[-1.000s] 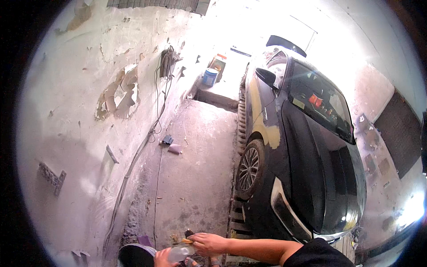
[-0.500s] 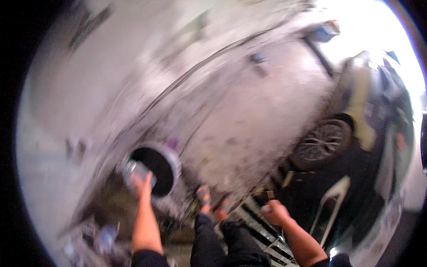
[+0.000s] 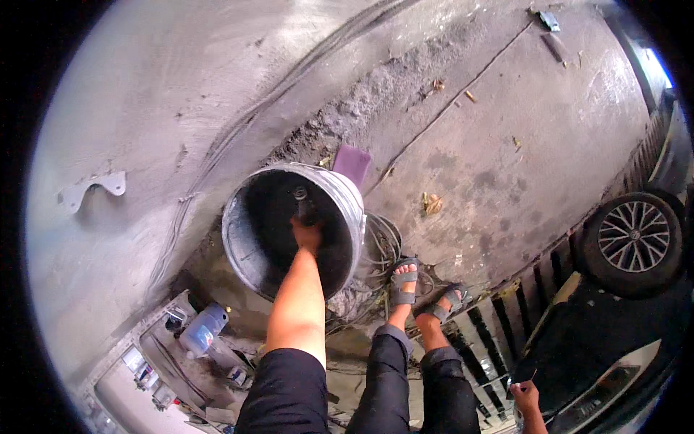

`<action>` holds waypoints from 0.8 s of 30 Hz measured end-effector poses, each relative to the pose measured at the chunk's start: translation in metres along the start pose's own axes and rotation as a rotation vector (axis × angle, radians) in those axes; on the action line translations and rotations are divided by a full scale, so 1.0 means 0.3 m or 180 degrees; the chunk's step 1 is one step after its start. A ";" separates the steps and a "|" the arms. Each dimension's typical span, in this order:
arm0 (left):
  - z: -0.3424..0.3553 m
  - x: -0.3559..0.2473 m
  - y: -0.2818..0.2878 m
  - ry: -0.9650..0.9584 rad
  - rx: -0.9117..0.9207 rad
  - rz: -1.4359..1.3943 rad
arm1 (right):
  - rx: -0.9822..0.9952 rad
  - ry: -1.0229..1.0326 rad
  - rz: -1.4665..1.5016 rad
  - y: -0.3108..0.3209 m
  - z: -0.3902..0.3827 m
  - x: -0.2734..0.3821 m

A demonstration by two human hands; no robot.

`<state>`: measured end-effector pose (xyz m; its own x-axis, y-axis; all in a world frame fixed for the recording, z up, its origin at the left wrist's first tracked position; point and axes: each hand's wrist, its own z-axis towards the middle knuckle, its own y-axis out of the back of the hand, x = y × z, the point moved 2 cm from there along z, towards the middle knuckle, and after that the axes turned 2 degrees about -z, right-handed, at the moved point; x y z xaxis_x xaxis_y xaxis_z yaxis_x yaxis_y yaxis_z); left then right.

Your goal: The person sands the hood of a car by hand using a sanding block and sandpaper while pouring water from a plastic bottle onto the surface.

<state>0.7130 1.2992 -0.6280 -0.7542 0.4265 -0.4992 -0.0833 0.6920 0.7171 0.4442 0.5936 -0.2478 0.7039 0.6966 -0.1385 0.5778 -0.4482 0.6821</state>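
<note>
A: What's just changed?

B: The view has swung down and aside, leaving just a dark front corner of the car [image 3: 571, 343], well right of the bucket [image 3: 243, 253]. The left hand [image 3: 307, 235], above the bucket's mouth half a second ago, now reaches inside it, and the clear bottle [image 3: 303, 207] is in there too. I'd judge the handling has moved from the bucket's rim to its inside.

A: Is the left grip clamped on that bottle?

B: I can't tell; it's too dark in there. The bottle's round end shows just beyond the hand.

A: And the right hand [image 3: 525, 398]?

B: Well apart from the bucket, to its right. That grip looks clamped on a thin stick [image 3: 534, 375], too small to make out further.

A: Count them, biggest first.

B: One car; one bucket; one wheel [image 3: 636, 233], far right of the bucket; one hose coil [image 3: 383, 242], just right of it; one blue jug [image 3: 204, 329], to its lower left; two sandals [image 3: 404, 281], right of it; one purple pad [image 3: 352, 165], just behind its rim; one clear bottle, inside; one stick.
</note>
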 end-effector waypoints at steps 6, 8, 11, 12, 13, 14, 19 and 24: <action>0.060 0.124 -0.109 -0.0622 0.0949 0.1987 | 0.0216 -0.0225 0.0196 -0.086 -0.008 -0.033; 0.056 0.130 -0.124 -0.0499 0.0953 0.1890 | 0.0299 -0.0291 0.0151 -0.114 -0.002 -0.084; 0.058 0.143 -0.108 -0.0457 0.0920 0.1856 | 0.0405 -0.0299 0.0143 -0.145 -0.006 -0.063; 0.060 0.138 -0.099 -0.0470 0.0914 0.1851 | 0.0424 -0.0317 0.0159 -0.145 -0.031 -0.045; 0.058 0.149 -0.096 -0.0476 0.0914 0.1844 | 0.0356 -0.0329 -0.0122 -0.161 -0.031 -0.036; 0.061 0.161 -0.079 -0.0473 0.0896 0.1840 | 0.0491 -0.0353 -0.0044 -0.159 -0.039 -0.032; 0.044 0.219 -0.025 -0.0412 0.0849 0.1860 | 0.0762 -0.0295 -0.0220 -0.152 -0.037 0.036; 0.063 0.226 -0.004 -0.0380 0.0819 0.1923 | 0.0989 -0.0607 0.0101 -0.136 -0.061 0.145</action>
<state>0.6743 1.3382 -0.6718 -0.5411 0.8341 -0.1071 0.5006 0.4217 0.7560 0.4437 0.6525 -0.2686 0.7709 0.5758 -0.2722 0.6318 -0.6371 0.4415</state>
